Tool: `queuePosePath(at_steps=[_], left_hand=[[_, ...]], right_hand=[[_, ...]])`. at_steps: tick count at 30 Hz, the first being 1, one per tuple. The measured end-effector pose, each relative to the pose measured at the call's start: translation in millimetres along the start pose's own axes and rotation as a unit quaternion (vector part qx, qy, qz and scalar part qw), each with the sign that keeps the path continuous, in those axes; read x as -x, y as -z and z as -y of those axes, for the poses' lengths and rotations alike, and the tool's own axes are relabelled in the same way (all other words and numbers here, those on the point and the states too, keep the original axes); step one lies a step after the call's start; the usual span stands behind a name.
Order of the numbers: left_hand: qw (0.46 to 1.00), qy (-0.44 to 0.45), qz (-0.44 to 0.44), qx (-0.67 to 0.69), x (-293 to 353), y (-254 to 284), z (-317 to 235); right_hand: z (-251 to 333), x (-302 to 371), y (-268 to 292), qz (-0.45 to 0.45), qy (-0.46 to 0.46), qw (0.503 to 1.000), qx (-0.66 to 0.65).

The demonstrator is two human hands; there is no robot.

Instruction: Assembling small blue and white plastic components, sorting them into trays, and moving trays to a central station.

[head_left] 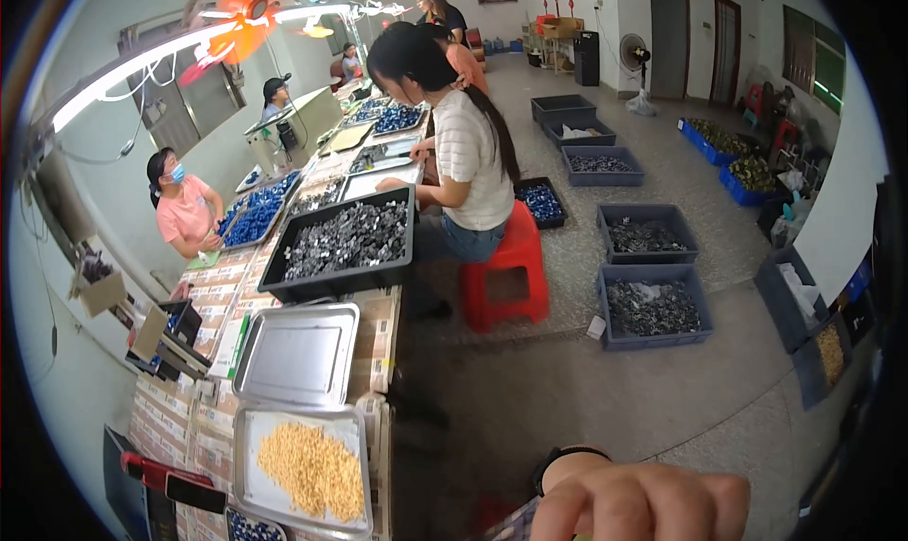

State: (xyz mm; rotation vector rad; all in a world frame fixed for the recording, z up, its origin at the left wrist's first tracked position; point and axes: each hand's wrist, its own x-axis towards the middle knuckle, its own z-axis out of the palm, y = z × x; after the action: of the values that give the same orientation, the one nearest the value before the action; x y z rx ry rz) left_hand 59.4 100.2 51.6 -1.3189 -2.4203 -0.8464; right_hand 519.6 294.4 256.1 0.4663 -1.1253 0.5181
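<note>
the right hand [643, 501] has bent fingers, though i cannot tell whether it grips anything; the left hand is out of view; left of the right hand, yellow pieces [312, 470] lie in a metal tray [255, 496] on the table [168, 432]

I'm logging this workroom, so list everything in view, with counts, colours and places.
Yellow pieces: many, yellow, on the nearest tray
Metal trays: two nearest, silver, near end of the table
Black bin: one, black, on the table, holding dark pieces
Blue pieces: many, blue, mainly farther along the table
Red stool: nearest one, red, under a seated worker
Grey bins: row of five, grey, on the floor
Blue crates: two, blue, floor at right
Floor fan: one, dark, right background
Co-workers: at least six, mixed clothing colours, along the table
Own hand: one, dark wristband, lower right; left or right unclear
</note>
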Motion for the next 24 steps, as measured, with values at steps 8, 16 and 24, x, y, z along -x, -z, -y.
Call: queuePosePath(at_steps=[8,16,24], left_hand=[[0.991,-0.102,-0.086,0.007,-62,-21,-122],[0.947,-0.006,0.150,0.282,-98,-51,-341],[0.742,-0.272,0.409,0.457,-35,-98,-591]], right_hand=[[42,-119,127,0.060,0.034,0.997,0.046],[103,-249,170,0.139,-0.068,0.976,0.153],[170,-250,167,-0.035,-0.129,0.909,0.396]])
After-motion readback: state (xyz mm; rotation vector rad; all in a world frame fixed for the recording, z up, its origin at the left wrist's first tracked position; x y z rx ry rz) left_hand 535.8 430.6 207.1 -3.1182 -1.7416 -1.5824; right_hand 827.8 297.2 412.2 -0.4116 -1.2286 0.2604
